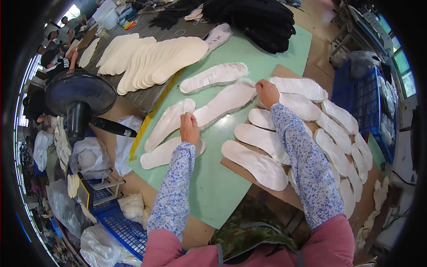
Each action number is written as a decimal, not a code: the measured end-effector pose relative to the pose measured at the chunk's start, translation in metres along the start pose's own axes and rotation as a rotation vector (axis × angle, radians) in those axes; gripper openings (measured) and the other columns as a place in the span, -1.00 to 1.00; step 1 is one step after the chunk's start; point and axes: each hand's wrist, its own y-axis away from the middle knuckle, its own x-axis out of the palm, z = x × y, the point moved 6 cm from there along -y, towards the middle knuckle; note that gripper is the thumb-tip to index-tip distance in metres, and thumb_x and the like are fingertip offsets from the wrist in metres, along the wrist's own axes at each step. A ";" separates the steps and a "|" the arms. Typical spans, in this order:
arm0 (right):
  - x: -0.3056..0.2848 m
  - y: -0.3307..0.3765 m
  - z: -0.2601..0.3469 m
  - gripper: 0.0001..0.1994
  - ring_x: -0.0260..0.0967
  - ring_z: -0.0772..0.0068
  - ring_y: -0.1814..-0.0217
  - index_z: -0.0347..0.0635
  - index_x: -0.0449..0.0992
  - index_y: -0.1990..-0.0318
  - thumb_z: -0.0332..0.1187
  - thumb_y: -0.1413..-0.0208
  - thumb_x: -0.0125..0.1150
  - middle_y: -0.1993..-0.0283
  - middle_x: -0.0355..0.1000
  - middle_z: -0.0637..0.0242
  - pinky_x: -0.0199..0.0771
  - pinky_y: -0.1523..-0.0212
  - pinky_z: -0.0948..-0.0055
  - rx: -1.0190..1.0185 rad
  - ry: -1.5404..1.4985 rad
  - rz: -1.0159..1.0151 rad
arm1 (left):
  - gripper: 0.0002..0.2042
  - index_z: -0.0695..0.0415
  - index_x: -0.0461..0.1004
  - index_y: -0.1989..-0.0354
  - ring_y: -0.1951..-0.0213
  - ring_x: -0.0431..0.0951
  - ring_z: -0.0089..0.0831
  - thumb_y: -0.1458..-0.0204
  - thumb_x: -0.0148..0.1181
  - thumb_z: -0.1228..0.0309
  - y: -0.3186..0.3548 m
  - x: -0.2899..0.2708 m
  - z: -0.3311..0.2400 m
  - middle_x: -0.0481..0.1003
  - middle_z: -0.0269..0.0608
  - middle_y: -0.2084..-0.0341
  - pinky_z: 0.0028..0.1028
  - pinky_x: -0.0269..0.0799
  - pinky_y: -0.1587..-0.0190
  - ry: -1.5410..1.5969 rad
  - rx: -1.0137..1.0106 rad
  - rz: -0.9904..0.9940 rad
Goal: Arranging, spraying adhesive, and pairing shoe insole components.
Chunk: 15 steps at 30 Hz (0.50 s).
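Evidently closed, the fingers of my left hand (190, 130) pinch one end of a white insole (224, 103), and those of my right hand (268, 94) grip the other, probably to keep it straight. It spans the green bench (218, 178), long axis slanting from near left to far right; I can't tell toe from heel. Rightward, more insoles (254, 163) crowd together, perhaps saving room.

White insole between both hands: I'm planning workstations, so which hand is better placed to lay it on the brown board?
Likely the right hand: it's at the end of the white insole nearest the brown board; the left hand is at the far end, over the green mat.
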 end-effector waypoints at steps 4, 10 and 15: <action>-0.021 -0.007 -0.006 -0.78 0.42 0.01 0.19 -0.16 0.57 0.30 -0.26 -0.07 0.06 0.27 0.47 0.06 0.40 0.14 0.17 0.021 0.044 -0.126 | -0.90 0.19 0.25 0.33 0.28 0.36 -0.06 0.03 -0.02 0.61 0.000 0.002 -0.005 0.29 -0.02 0.36 -0.22 0.27 0.22 0.021 -0.061 0.027; -0.016 0.008 0.031 -0.88 0.38 0.19 0.14 0.00 0.58 0.32 -0.37 0.01 0.14 0.26 0.40 0.27 0.37 0.12 0.20 -0.283 -0.040 0.110 | -0.85 0.20 0.30 0.26 0.33 0.38 -0.24 0.05 0.01 0.56 0.008 -0.011 0.006 0.36 -0.07 0.36 -0.32 0.30 0.21 0.084 -0.073 -0.043; -0.004 0.002 0.037 -0.87 0.30 0.31 0.04 0.04 0.59 0.32 -0.33 0.06 0.18 0.24 0.41 0.35 0.24 0.03 0.21 -0.349 0.239 0.153 | -0.75 0.20 0.30 0.32 0.35 0.38 -0.22 0.17 -0.05 0.79 0.007 -0.010 -0.002 0.32 -0.10 0.41 -0.34 0.31 0.23 0.018 -0.014 -0.060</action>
